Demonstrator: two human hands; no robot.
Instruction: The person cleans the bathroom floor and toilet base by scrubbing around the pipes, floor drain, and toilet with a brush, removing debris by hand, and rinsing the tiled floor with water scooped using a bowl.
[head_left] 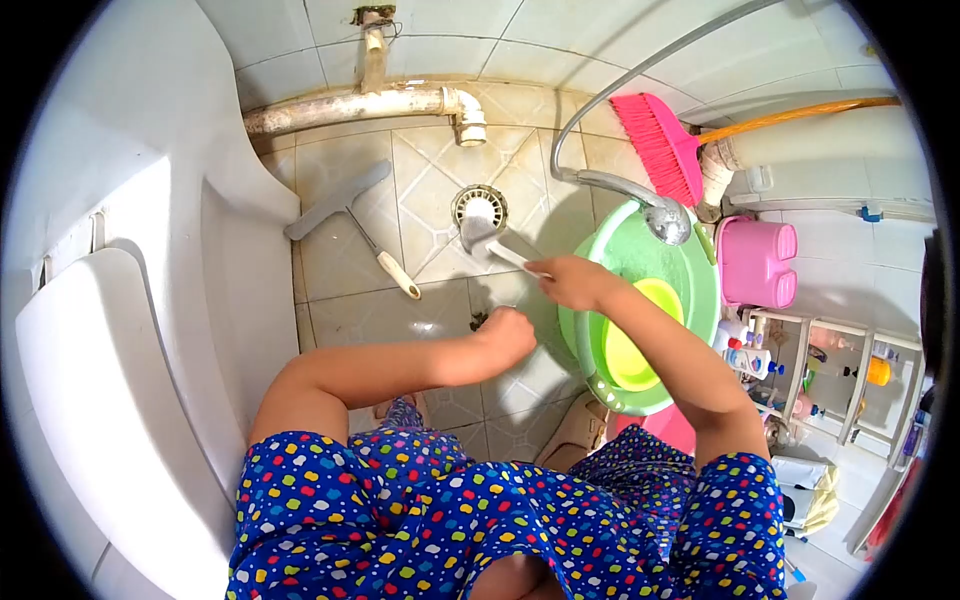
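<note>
Spotted blue clothing (500, 510), bottom; right grip (578, 283) pinches white-handled brush (512, 257), seemingly angled to reach central floor drain (464, 210); left grip (505, 334) fisted.

I count one left hand (505, 334) and one right hand (578, 283), so two bare hands from where I sit. Mid-scene I have one white-handled tool (514, 258) and one floor drain (464, 211); on the left, one squeegee (345, 198). To the right there is one green basin (703, 270) plus one yellow basin (628, 368), two in all, then one shower head (668, 220), one pink broom (660, 140), one pink container (757, 265), and several bottles (755, 361), too crowded for my exact tally.
</note>
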